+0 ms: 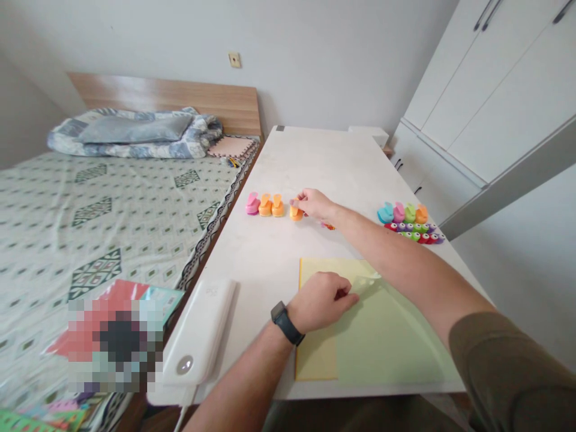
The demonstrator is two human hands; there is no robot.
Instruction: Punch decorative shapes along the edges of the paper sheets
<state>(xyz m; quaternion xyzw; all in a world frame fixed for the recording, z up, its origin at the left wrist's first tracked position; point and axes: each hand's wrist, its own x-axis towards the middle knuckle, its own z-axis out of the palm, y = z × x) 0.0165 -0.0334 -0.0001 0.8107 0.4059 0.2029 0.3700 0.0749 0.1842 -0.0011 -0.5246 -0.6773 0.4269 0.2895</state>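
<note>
Four craft punches form a row left of centre on the worktop point(310, 156), seen in the head view. A pink punch point(252, 204) and two orange punches point(265, 206) stand side by side. Just beyond a gap to their right, your right hand point(315, 204) has its fingers pinching the top of another orange punch point(296, 213). By this layout, three appear set, while the fourth is in hand and not yet joined to them. What is left cannot be told for certain; larger punches point(386, 213) and smaller punches point(416, 228) stand grouped at the right, untouched.

Your left hand point(320, 301), wearing a watch point(287, 323), lies over a yellow sheet point(315, 357) and green sheet point(391, 342); its fingers are curled, and whether they enclose anything you cannot tell. Near left, note the white device point(200, 330). Left of the worktop is a bed point(148, 210) with a quilt point(204, 129); far right, white cupboards point(508, 72).
</note>
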